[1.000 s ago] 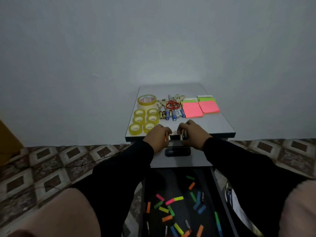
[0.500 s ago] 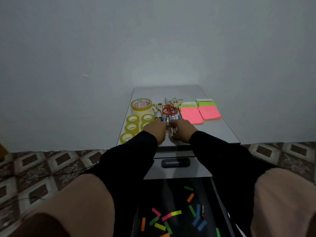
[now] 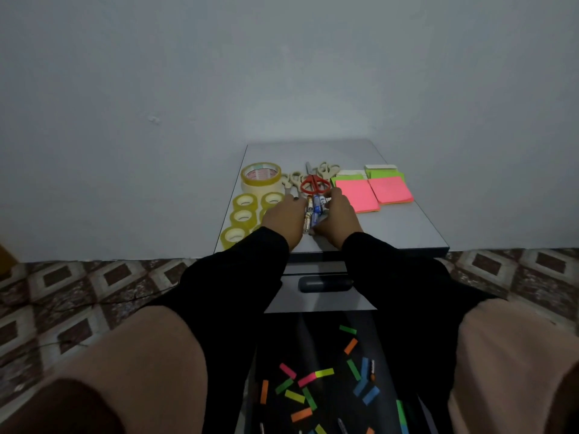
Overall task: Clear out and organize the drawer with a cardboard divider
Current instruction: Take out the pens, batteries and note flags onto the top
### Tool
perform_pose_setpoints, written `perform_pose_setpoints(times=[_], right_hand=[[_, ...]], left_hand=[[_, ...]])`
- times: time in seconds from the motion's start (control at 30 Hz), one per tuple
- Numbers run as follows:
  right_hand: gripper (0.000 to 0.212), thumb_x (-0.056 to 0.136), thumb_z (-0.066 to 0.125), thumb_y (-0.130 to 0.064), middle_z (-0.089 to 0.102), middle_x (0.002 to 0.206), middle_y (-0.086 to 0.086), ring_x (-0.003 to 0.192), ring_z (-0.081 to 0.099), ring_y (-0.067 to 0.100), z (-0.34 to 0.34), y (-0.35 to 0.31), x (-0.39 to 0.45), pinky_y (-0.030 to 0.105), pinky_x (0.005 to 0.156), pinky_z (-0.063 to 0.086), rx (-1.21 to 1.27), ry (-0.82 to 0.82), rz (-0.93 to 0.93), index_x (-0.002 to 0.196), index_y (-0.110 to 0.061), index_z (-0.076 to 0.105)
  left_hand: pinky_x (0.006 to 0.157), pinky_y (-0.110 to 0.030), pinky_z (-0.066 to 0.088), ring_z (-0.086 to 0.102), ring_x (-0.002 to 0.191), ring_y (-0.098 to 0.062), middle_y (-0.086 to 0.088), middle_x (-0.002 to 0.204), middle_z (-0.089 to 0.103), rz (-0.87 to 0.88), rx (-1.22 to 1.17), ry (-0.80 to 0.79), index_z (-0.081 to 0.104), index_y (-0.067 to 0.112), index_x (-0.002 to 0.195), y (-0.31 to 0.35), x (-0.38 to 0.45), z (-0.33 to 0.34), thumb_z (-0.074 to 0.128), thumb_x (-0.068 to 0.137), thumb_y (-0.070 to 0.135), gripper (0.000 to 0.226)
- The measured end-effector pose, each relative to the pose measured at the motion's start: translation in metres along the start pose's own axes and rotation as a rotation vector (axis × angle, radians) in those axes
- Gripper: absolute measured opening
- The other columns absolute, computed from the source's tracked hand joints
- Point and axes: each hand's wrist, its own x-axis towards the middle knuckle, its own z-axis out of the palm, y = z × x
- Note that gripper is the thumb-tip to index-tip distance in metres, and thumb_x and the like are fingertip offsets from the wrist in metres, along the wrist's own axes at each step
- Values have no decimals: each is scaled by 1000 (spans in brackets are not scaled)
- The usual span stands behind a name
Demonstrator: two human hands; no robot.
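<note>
On the grey cabinet top (image 3: 393, 228), my left hand (image 3: 282, 219) and my right hand (image 3: 338, 219) close in from either side on a small bunch of batteries (image 3: 315, 208). Fingers of both hands curl against the batteries, which lie just in front of the red scissors (image 3: 313, 183). Below, the open dark drawer (image 3: 313, 343) holds several loose coloured paper strips (image 3: 315, 379) and a few small items. No cardboard divider is visible.
A big tape roll (image 3: 260, 177) and several small tape rolls (image 3: 244, 203) sit left of my hands. Pink and green sticky-note pads (image 3: 357, 195) lie to the right. A closed drawer front with a dark handle (image 3: 324, 283) is above the open drawer. Patterned floor tiles surround the cabinet.
Both hands moved from the cabinet's front edge back across the top, carrying batteries up to the row by the scissors. The view has tilted slightly.
</note>
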Motion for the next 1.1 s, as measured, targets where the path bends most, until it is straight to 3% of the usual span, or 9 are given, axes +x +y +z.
perform_pose_setpoints(times=[0.13,0.3,0.43,0.63,0.83,0.97,1.1], right_hand=[[61,70,73,2,46,123,19,110,47,30,-5,4,-5,19,72,30,-43,-12,4,122,-1,41],[64,70,76,-2,48,125,17,113,48,28,-20,5,-20,24,83,37,-81,-58,32,123,-1,42],[45,74,73,-2,58,111,13,93,54,22,-34,6,-43,27,74,44,-10,-102,33,110,-6,46],[35,77,71,-4,57,94,7,80,53,21,-51,6,-82,36,76,51,-51,-186,18,98,-12,43],[27,78,69,1,59,91,8,80,57,22,-52,25,-124,29,61,51,-94,-301,35,93,-11,50],[25,77,70,0,61,95,10,80,56,21,-42,49,-146,34,67,53,-183,-395,78,95,-11,56],[27,75,73,0,60,93,7,83,55,18,-29,81,-163,18,56,46,-226,-476,131,96,-10,58]], left_hand=[[84,-39,47,54,108,-33,-15,126,47,5,-8,51,44,12,132,1,-9,0,53,85,0,49],[74,-34,41,53,103,-29,-11,118,51,6,-61,107,53,11,117,5,-29,-9,54,86,5,32],[70,-30,40,55,96,-25,-6,111,52,-23,-255,125,53,15,109,11,-59,-11,60,85,16,25],[73,-30,40,55,97,-22,-4,110,54,72,-258,30,53,18,111,11,-103,-9,65,85,27,30],[85,-32,44,55,104,-21,-3,113,56,55,-282,-111,56,17,114,4,-146,15,67,83,28,35],[83,-29,42,55,103,-22,-5,113,58,26,-309,-221,56,16,114,0,-165,46,68,82,25,35],[84,-31,43,56,102,-22,-6,110,60,24,-316,-283,57,13,114,-3,-182,82,69,82,22,35]])
